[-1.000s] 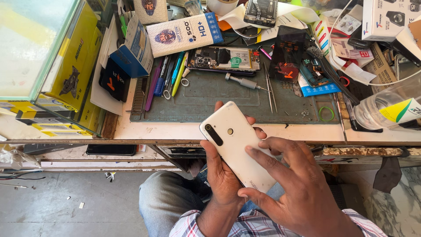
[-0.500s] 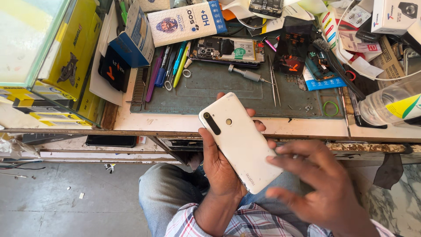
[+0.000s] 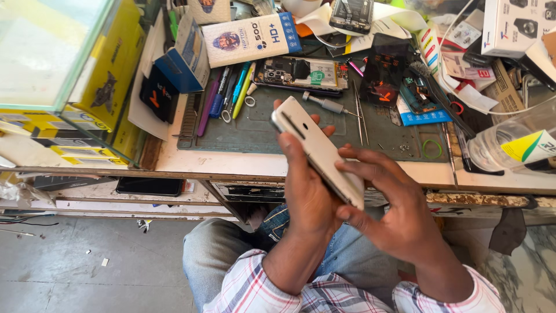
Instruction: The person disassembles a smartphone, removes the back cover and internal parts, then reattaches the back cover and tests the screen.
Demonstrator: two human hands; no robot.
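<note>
i see the white phone (image 3: 319, 152) tilted on its edge above the desk (image 3: 231, 162), left hand (image 3: 310, 194) gripping it from behind, right hand (image 3: 394, 208) pinching its lower end, green mat (image 3: 266, 130) and open phone (image 3: 301, 73) behind

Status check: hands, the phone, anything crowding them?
Left hand grips white phone, tilted on edge. Right hand on its lower end. Held above lap, apart from cluttered bench.
</note>
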